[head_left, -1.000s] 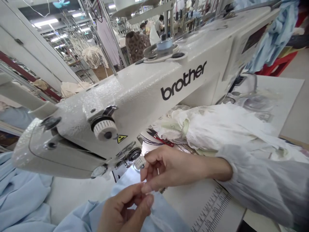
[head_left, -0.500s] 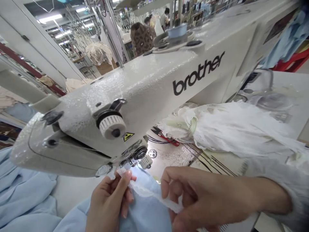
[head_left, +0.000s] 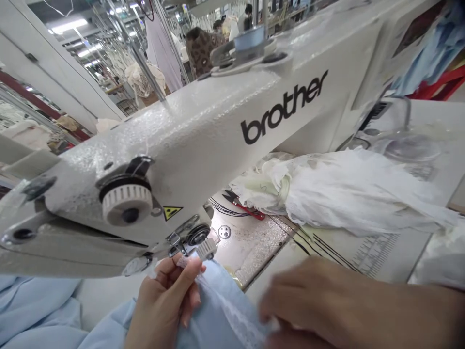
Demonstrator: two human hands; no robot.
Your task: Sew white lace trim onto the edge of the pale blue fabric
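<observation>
**Lace strip held under the machine head**

Lace strip (head_left: pixel 232 315) lay across blue cloth (head_left: pixel 36 310), just in front of the sewing machine (head_left: pixel 218 121). The left hand (head_left: pixel 163 300) had its thumb and fingers pinched together on the strip's upper end. The right hand (head_left: pixel 327 305) covered the lower end, but blur hid its fingers, so the grip could not be told. The strip looked light, limp and openwork. It would likely sag without tension and snag easily, so a gentle pinch at each end suited it best. Its long axis ran from upper left, near the needle area, down to lower right. Scissors (head_left: pixel 243 206) and a white bundle (head_left: pixel 345 194) lay behind.
</observation>
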